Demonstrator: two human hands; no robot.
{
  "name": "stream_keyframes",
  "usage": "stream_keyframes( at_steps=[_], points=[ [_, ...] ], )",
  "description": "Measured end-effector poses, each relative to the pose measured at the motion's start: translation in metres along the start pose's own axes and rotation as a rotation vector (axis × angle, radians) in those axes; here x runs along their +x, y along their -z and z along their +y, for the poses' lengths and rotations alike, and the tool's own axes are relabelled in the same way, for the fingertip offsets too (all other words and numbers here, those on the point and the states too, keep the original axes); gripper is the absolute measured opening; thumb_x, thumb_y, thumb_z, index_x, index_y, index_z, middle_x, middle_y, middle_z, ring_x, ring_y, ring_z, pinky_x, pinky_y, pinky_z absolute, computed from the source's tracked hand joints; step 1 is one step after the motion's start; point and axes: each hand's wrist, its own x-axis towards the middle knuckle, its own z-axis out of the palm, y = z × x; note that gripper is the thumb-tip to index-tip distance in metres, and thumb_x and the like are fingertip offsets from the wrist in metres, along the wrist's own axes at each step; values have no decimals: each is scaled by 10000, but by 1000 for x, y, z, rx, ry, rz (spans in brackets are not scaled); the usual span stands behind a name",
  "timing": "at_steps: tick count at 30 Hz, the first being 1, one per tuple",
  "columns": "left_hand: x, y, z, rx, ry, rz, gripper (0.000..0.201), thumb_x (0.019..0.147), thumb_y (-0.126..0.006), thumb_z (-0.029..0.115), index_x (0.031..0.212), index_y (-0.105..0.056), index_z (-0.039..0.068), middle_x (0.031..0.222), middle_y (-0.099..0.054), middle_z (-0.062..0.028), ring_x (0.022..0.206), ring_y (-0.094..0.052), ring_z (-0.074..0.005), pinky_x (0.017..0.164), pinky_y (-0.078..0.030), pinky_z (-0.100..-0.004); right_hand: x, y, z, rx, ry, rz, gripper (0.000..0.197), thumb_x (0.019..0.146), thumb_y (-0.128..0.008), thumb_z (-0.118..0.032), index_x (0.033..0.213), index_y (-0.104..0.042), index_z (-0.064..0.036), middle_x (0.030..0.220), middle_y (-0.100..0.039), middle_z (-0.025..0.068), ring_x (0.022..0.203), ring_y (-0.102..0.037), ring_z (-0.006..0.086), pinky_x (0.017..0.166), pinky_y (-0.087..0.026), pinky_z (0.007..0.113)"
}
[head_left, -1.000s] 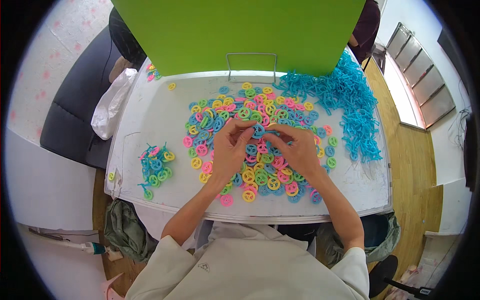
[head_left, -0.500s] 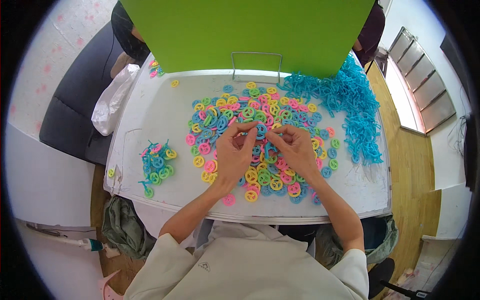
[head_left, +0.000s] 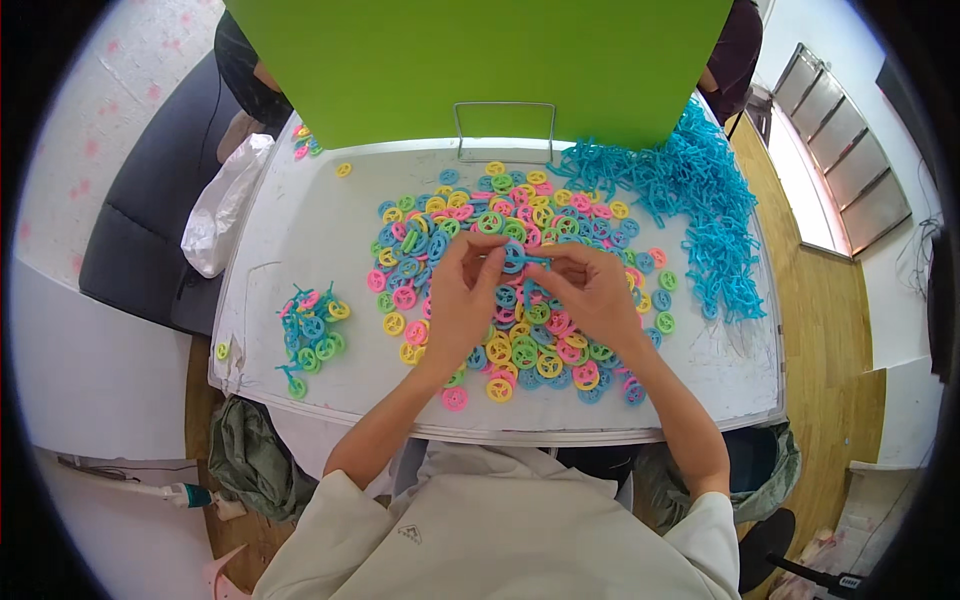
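Over the heap of small plastic wheels (head_left: 525,352) in pink, yellow, green and blue, my left hand (head_left: 462,305) pinches a blue wheel (head_left: 514,256) between thumb and fingertips. My right hand (head_left: 598,298) is closed at the fingertips on a turquoise plastic axle piece (head_left: 538,264), which meets the wheel's right side. Whether the axle sits inside the wheel's hub is too small to tell. To the left lies a small group of wheels joined with turquoise pieces (head_left: 313,328).
A large heap of turquoise axle pieces (head_left: 705,200) covers the table's far right. Behind the wheels stand a bent wire frame (head_left: 505,104) and a green panel (head_left: 480,60). A white plastic bag (head_left: 225,210) hangs at the left edge. Other people sit partly hidden beyond the panel.
The turquoise piece, which hung below the right fingers, now lies level against the wheel. My right fingers have turned slightly. The whole view has shifted a little.
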Motion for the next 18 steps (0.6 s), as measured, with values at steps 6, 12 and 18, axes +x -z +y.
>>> stream_keyframes(
  at_steps=[6, 12, 18],
  points=[
    [5, 6, 13, -56, 257, -102, 173, 972, -506, 120, 1100, -544, 9, 973, -613, -68, 898, -621, -125, 752, -539, -265, 6, 15, 0, 413, -25, -293, 247, 834, -687, -51, 1076, -656, -7, 971, -669, 85, 876, -657, 122, 730, -510, 227],
    [0, 12, 12, 603, -12, -118, 174, 868, -659, 175, 986, -619, 52, 875, -583, -49, 855, -557, -151, 728, -439, -279, 12, 23, 24, -357, 287, 50, 297, 815, -671, -15, 1108, -636, -52, 971, -627, 34, 803, -584, 94, 714, -451, 206],
    [-8, 22, -6, 990, -205, -164, 215, 698, -778, 159, 845, -661, 55, 849, -563, -81, 853, -523, -268, 790, -419, -374, 17, 19, 31, 239, 75, 105, 192, 869, -655, -66, 1037, -627, 23, 978, -646, 40, 765, -547, 46, 646, -427, 189]
  ],
)
